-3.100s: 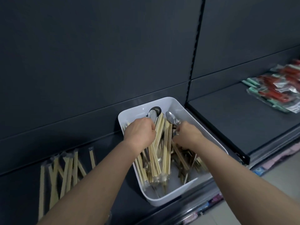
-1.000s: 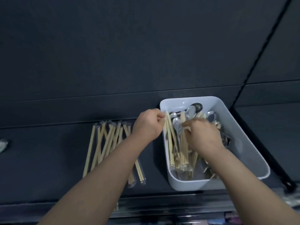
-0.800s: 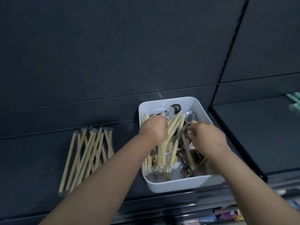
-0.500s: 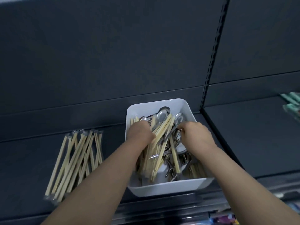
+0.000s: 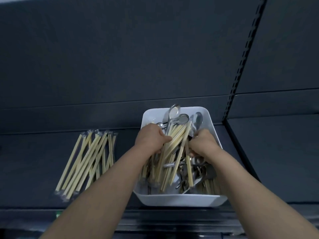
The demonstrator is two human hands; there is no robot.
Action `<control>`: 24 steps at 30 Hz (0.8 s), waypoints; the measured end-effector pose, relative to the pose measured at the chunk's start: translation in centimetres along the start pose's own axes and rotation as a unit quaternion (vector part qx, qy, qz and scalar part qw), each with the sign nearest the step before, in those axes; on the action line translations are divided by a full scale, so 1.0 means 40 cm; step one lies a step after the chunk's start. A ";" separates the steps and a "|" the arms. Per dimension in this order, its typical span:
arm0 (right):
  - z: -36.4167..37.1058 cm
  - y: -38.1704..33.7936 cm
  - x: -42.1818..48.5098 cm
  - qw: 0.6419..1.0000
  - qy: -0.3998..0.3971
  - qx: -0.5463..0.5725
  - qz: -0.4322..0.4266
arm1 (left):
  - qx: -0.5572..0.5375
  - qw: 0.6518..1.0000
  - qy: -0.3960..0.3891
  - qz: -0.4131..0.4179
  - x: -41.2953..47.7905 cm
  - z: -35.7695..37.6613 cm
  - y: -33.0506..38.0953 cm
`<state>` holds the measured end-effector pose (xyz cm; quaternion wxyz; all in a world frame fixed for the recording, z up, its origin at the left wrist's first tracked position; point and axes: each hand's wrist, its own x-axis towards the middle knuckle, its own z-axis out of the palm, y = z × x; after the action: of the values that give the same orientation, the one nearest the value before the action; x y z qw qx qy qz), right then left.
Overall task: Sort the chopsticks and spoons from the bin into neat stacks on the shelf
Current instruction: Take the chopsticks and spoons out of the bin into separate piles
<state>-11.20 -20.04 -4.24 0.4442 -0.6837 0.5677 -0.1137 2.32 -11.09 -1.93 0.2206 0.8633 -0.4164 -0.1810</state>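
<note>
A white bin (image 5: 179, 200) sits on the dark shelf (image 5: 34, 161), filled with wrapped wooden chopsticks and metal spoons (image 5: 183, 119). My left hand (image 5: 151, 138) is inside the bin at its left side, fingers curled round a bundle of chopsticks (image 5: 174, 144) that slants up to the right. My right hand (image 5: 202, 144) is in the bin's right half, fingers curled down among chopsticks and spoons; what it grips is hidden. A loose pile of wrapped chopsticks (image 5: 88, 161) lies on the shelf left of the bin.
A dark back panel rises behind the shelf. A slotted upright (image 5: 241, 66) divides this bay from the neighbouring shelf (image 5: 276, 152) on the right. The shelf's front edge (image 5: 155, 219) runs just below the bin.
Both hands stay in the bin. My left hand has gathered chopsticks into a raised, slanted bundle. My right hand has shifted slightly among the cutlery. The view has drifted a little.
</note>
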 end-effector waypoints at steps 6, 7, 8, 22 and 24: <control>0.012 -0.086 -0.061 0.987 0.010 -0.036 -0.155 | -0.102 0.986 0.130 0.009 -0.013 -0.055 -0.034; 0.026 -0.113 -0.075 0.982 0.008 -0.062 -0.178 | -0.110 0.984 0.139 0.001 -0.019 -0.074 -0.054; 0.048 -0.140 -0.091 0.977 0.001 -0.084 -0.193 | -0.122 0.982 0.144 -0.012 -0.026 -0.093 -0.080; 0.832 -0.525 -0.316 0.924 -0.175 -0.179 -0.289 | -0.240 0.916 0.202 -0.251 -0.217 -0.462 -0.892; 0.953 -0.579 -0.341 0.926 -0.185 -0.176 -0.278 | -0.231 0.909 0.218 -0.270 -0.238 -0.528 -1.016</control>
<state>25.08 9.26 -4.49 0.3646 -0.8900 0.2738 -0.0025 33.19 23.98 -4.63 0.4421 0.8854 -0.0556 -0.1322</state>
